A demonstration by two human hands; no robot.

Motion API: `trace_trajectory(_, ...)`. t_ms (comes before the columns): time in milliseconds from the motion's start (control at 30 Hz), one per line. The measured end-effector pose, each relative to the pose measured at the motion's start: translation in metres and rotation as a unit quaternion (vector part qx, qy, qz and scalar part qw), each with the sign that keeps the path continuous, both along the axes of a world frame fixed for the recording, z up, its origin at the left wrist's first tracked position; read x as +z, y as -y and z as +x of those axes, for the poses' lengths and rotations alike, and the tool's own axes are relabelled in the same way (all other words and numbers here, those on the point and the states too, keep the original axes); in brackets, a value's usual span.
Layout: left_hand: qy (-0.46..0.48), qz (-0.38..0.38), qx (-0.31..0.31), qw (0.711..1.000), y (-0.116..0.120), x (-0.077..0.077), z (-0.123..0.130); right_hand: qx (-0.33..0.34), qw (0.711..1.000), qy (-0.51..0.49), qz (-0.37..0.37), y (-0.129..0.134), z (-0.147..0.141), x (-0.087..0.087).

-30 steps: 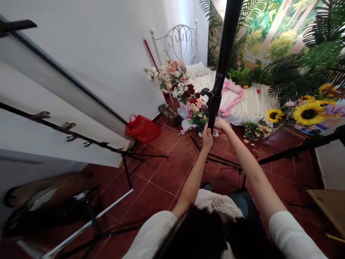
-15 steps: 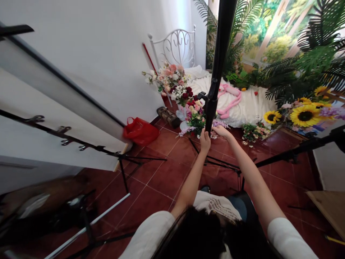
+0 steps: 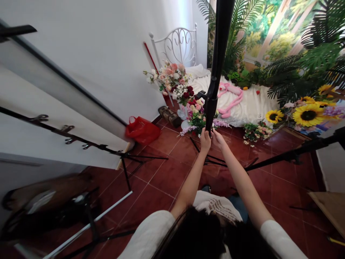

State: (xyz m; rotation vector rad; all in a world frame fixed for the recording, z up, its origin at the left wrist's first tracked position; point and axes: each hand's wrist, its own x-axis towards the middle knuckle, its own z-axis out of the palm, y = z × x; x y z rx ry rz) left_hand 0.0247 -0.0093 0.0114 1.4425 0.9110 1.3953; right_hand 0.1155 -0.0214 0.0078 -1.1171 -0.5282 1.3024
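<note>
A black light stand (image 3: 219, 54) rises almost upright in front of me, and its top runs out of the picture. My left hand (image 3: 205, 141) is wrapped round the lower part of its pole. On the pole's right side is my right hand (image 3: 217, 139), its fingers closed against the stand; the exact part they pinch is partly hidden. Above both hands a black clamp knob (image 3: 199, 95) sticks out to the left. The stand's thin legs (image 3: 215, 160) spread low over the red tiled floor (image 3: 159, 180).
Behind the stand are flower bunches (image 3: 174, 73), a white metal headboard (image 3: 179, 45), cream bedding (image 3: 258, 108) and a pink plush thing (image 3: 231, 100). A red bag (image 3: 144, 130) stands by the wall. Sunflowers (image 3: 307, 113) and a slanting black pole (image 3: 293, 153) are at right; a clipped backdrop bar (image 3: 54, 126) at left.
My right hand has moved left and in against the pole, its fingers now closer to my left hand. My left hand keeps its hold on the stand. The view has shifted slightly.
</note>
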Motion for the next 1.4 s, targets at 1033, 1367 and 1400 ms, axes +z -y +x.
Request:
trace_trajectory(1033, 0.02, -0.004, -0.027, 0.999, 0.0, 0.007, -0.002, -0.028, 0.983, 0.181, -0.028, 0.017, 0.017, -0.008)
trace_trajectory(1367, 0.019, -0.01, -0.051, 0.998, 0.002, 0.011, -0.009, 0.01, 0.911, 0.379, 0.16, 0.036, -0.014, 0.032)
trace_trajectory(1400, 0.017, -0.011, -0.05, 0.999, 0.001, 0.011, -0.009, 0.001, 0.908, 0.385, 0.166, 0.038, -0.011, 0.041)
